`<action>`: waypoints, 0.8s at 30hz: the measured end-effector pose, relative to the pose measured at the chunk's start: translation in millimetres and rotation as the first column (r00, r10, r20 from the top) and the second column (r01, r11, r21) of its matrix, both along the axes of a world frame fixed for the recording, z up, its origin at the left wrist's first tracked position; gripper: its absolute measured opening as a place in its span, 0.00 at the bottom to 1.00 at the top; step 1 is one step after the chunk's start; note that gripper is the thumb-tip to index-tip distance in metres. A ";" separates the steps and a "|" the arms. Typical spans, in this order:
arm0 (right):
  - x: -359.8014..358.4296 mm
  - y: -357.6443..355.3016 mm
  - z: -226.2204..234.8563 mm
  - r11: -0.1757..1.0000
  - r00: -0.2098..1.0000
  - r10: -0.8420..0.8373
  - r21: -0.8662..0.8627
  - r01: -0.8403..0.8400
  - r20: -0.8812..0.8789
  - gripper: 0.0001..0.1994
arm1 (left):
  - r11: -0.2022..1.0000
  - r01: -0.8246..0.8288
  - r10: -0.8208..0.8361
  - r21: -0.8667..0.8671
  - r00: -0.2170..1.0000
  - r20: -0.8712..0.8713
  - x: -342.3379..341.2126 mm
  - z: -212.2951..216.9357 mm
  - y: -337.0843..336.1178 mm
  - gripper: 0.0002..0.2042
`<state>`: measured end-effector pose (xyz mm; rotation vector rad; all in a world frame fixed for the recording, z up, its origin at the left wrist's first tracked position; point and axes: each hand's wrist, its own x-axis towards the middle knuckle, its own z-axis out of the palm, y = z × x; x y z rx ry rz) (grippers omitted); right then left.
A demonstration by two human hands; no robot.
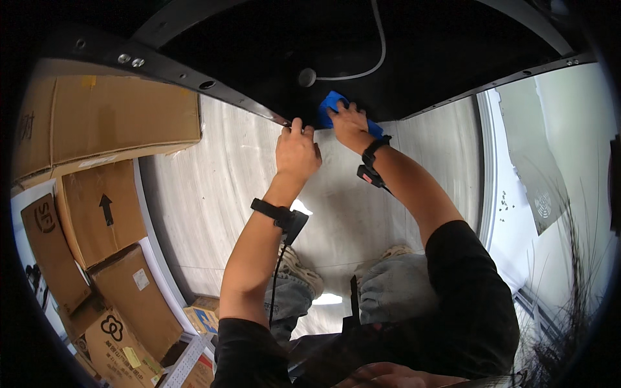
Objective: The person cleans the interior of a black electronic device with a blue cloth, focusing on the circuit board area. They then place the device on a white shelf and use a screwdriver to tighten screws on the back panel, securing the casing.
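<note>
Lying flat against the black panel [362, 45], just inside its metal-trimmed edge [174, 72]: a blue cloth [331, 103], soft and crumpled, its long axis running roughly along that edge from upper left to lower right, one corner poking out beyond the fingers and another showing near the wrist. Pressing down on the blue cloth with fingers spread and flat rather than curled: the right hand [349, 123], covering the cloth's middle, so nothing clamped, only pinned under the palm. Resting just to the left of the blue cloth, touching the panel's edge but apart from the cloth: the left hand [296, 150], its grip closing loosely, fingertips hooking over the lip of the trim; whether anything is pinched there, impossible to tell. Being nearer the cloth by far: the right hand. Wrapping each wrist, below the blue cloth: a black strap with a small device [288, 218], a thin cable trailing from the left one. Curving across the panel above the blue cloth: a white cable [378, 48] beside a round grey knob [307, 77]. Spreading below the blue cloth: a pale, wood-grained floor [213, 168], smooth and matt. Stacking far to the left of the blue cloth: brown cardboard boxes [116, 116], dull and creased.
</note>
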<state>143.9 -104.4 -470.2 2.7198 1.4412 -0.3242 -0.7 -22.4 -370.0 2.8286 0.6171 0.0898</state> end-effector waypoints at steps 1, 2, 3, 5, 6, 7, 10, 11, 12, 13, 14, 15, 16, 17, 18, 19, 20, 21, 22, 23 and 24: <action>-2.2 9.8 -1.6 1.000 1.000 -0.001 0.017 0.001 0.016 0.22 | 1.000 0.003 -0.003 -0.006 1.000 -0.003 -0.6 1.0 0.2 0.13; -2.0 17.7 -2.8 1.000 1.000 -0.017 0.019 0.018 -0.007 0.22 | 1.000 0.003 -0.003 -0.012 1.000 -0.024 -1.6 1.3 -0.3 0.14; -0.8 25.1 -2.9 1.000 1.000 -0.016 0.021 0.016 -0.011 0.22 | 1.000 -0.001 0.001 -0.011 0.999 -0.040 -2.2 1.1 0.0 0.14; 1.0 38.0 -3.1 1.000 1.000 -0.016 0.025 0.016 -0.018 0.22 | 1.000 -0.006 0.005 -0.010 0.997 -0.073 -4.3 -0.1 0.9 0.15; 1.4 43.1 -3.9 0.999 1.000 -0.027 -0.024 0.027 0.011 0.22 | 1.000 -0.006 0.005 -0.010 0.995 -0.097 -3.6 2.2 -0.4 0.15; 3.8 47.5 -5.6 0.999 0.999 -0.037 -0.026 0.037 0.010 0.21 | 1.000 -0.004 0.003 -0.008 0.996 -0.085 -2.5 2.5 -0.2 0.15; 6.7 49.3 -11.8 0.999 0.999 -0.044 -0.017 0.044 0.025 0.22 | 1.000 0.001 -0.002 -0.013 0.998 -0.063 -5.1 0.7 0.1 0.14; 5.1 43.2 -14.1 0.999 0.999 -0.030 -0.014 0.030 0.021 0.22 | 1.000 0.003 -0.004 -0.014 0.998 -0.062 -6.3 -0.2 0.2 0.14; 4.8 37.1 -13.8 1.000 1.000 -0.008 -0.007 0.008 0.024 0.23 | 1.000 -0.003 0.002 -0.013 0.999 -0.054 -5.5 0.2 1.3 0.14; 5.0 29.4 -13.5 1.000 1.000 0.013 -0.001 -0.013 0.027 0.23 | 1.000 -0.007 0.005 -0.016 0.997 -0.075 -4.8 1.1 1.8 0.16; 6.7 17.8 -12.8 1.000 1.000 0.018 0.007 -0.019 0.023 0.25 | 1.000 -0.009 0.007 -0.020 0.995 -0.096 -4.3 2.4 2.1 0.17; 10.8 5.6 -13.5 1.000 0.999 0.020 -0.001 -0.020 0.033 0.25 | 1.000 -0.005 0.002 -0.024 0.993 -0.118 -3.8 3.6 1.8 0.18; 15.2 -6.1 -14.1 1.000 0.999 0.021 -0.010 -0.021 0.042 0.25 | 1.000 -0.001 0.001 0.014 1.000 -0.031 -5.0 -2.1 2.1 0.12; 18.7 -16.5 -14.7 1.000 0.998 0.022 -0.018 -0.021 0.051 0.25 | 1.000 -0.010 0.010 0.024 1.000 -0.028 -5.3 -3.5 1.7 0.12; 18.9 -24.9 -9.7 0.999 0.997 0.014 -0.049 -0.010 0.076 0.26 | 0.999 -0.015 0.016 0.034 1.000 -0.027 -6.1 -3.4 1.5 0.11; 22.4 -32.1 -10.0 0.998 0.996 -0.004 -0.055 0.009 0.089 0.26 | 0.999 -0.022 0.024 0.045 0.999 -0.027 -6.0 -3.6 0.7 0.11; 26.2 -39.5 -11.0 0.998 0.995 -0.019 -0.060 0.026 0.101 0.26 | 0.998 -0.039 0.042 0.056 0.998 -0.044 -5.1 -4.4 -0.6 0.10; 29.9 -45.7 -12.3 0.997 0.993 -0.036 -0.063 0.043 0.114 0.26 | 0.997 -0.039 0.042 0.064 0.998 -0.049 -4.4 -4.2 -1.3 0.10; 33.0 -50.4 -13.4 0.995 0.988 -0.079 -0.053 0.087 0.132 0.27 | 0.997 -0.040 0.044 0.072 0.997 -0.055 -4.3 -3.8 -1.9 0.10; 37.5 -50.6 -14.5 0.984 0.981 -0.148 -0.080 0.159 0.122 0.27 | 0.996 -0.044 0.049 0.080 0.997 -0.061 -4.0 -3.5 -1.7 0.10; 42.8 -48.1 -12.4 0.968 0.970 -0.214 -0.108 0.226 0.113 0.26 | 0.996 -0.036 0.040 0.078 0.998 -0.054 -3.9 -3.6 -1.6 0.10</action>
